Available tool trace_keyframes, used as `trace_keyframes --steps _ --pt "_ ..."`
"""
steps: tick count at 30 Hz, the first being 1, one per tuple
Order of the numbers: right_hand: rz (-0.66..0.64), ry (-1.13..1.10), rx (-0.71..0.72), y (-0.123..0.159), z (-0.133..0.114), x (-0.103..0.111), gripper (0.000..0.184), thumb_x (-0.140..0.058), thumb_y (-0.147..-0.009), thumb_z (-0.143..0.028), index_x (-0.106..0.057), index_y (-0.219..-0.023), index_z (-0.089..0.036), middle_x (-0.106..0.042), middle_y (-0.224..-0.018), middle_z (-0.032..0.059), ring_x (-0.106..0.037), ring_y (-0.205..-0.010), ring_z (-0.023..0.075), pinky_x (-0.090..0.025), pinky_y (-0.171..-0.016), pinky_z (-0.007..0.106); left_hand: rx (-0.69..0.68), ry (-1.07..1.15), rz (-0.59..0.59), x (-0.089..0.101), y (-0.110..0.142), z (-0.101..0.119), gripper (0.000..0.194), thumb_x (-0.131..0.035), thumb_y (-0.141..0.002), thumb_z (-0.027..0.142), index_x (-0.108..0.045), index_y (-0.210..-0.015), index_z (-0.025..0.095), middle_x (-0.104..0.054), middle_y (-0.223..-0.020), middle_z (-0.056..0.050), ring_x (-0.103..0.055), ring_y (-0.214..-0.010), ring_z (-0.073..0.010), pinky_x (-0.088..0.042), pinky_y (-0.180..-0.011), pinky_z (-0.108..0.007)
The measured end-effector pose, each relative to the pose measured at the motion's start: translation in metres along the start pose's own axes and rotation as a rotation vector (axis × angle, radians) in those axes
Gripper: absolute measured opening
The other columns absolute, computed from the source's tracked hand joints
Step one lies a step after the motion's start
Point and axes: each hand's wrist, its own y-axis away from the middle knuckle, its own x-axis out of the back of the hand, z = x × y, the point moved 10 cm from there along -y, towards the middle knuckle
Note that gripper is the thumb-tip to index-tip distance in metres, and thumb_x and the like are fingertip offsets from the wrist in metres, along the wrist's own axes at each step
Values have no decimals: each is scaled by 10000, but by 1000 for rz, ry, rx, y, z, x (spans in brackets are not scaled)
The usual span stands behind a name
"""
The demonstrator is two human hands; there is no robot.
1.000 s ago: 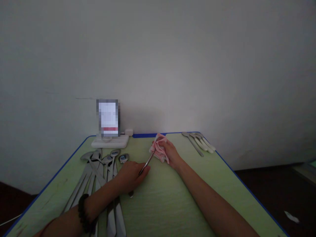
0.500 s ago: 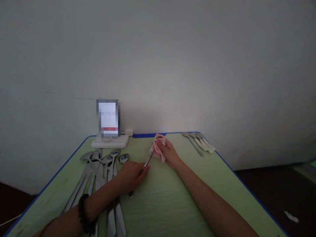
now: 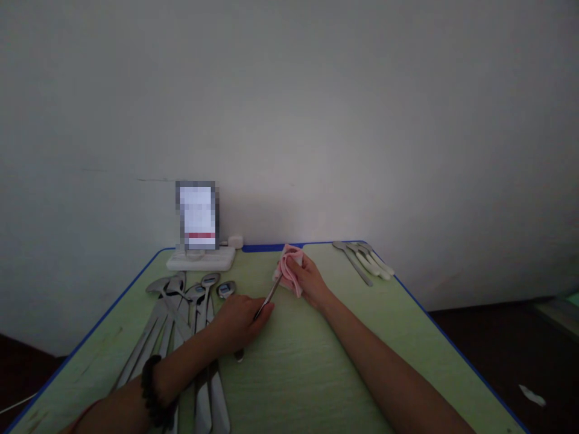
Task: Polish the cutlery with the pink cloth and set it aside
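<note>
- A wall [image 3: 289,120] is behind the table [image 3: 294,380].
- Far left on the table, a screen [image 3: 198,217] stands over a flat box [image 3: 201,260].
- Nearer, on the left, spoons [image 3: 178,315] lie in a pile under the left arm [image 3: 185,364].
- In the middle, a thin handle [image 3: 270,296] goes from the left hand [image 3: 242,319] into a cloth [image 3: 284,269] in the right hand [image 3: 313,284].
- More spoons [image 3: 368,265] lie far right.

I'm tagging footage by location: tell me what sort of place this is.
Probably a room at home: a green, blue-edged table by a plain wall, with spoons lying on it.
</note>
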Motion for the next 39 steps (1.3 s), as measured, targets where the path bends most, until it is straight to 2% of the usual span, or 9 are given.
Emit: trace_keyframes --steps 13,24,39 --pt "-41 -18 -23 0 2 -4 349 -652 -700 -380 -509 -963 -201 -638 -680 1 -585 -602 140 -473 -628 291 5 -3 -12 0 0 0 522 -194 -935 385 -624 -736 164 -670 -656 -72 -619 -606 -174 -371 -573 -241" --pt "106 42 -61 1 0 5 163 -566 -656 -243 -544 -806 -185 -617 -626 -26 -551 -567 124 -447 -620 273 -10 17 7 1 0 1 513 -201 -931 388 -616 -726 167 -662 -649 -63 -617 -612 -171 -377 -580 -237" --pt "90 69 -52 -1 1 5 167 -575 -664 -262 -553 -814 -191 -622 -628 -23 -548 -573 127 -443 -595 260 -11 -1 3 0 0 0 519 -188 -932 389 -614 -734 169 -677 -668 -80 -629 -623 -193 -378 -570 -253"
